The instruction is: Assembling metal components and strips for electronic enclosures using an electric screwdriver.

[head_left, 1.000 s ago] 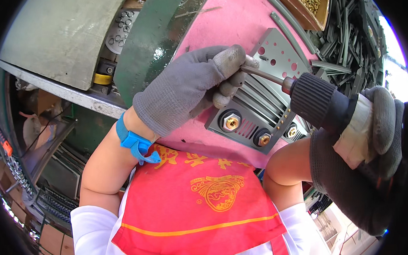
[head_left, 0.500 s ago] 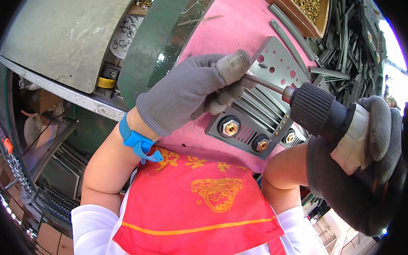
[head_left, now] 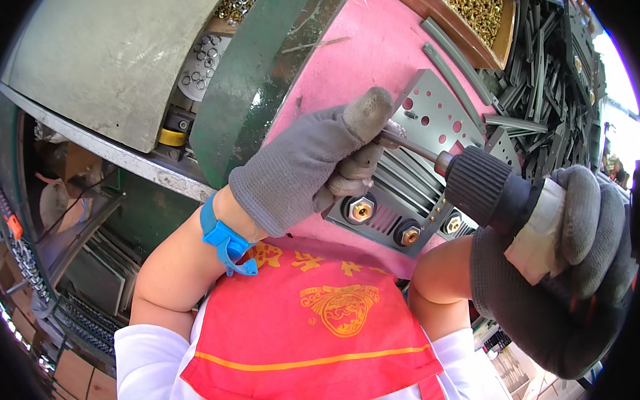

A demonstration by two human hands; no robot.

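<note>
steadying the grey plate (head_left: 435,123) with clenched left hand (head_left: 314,164) beside the bit, right hand (head_left: 571,279) gripping the drill (head_left: 486,188) to keep it aimed at the plate.

left hand (head_left: 311,164) slid up along drill bit (head_left: 413,148); drill (head_left: 507,199) lowered slightly

table (head_left: 367,53): pink top, green curved edge | grey perforated metal plate (head_left: 435,119) lying on it under the left grip (head_left: 314,164) | grey strips (head_left: 452,60) beyond the grips | wooden tray of brass nuts (head_left: 474,15) at far edge | dark strip pile (head_left: 550,74) above the right grip (head_left: 571,279)
</note>
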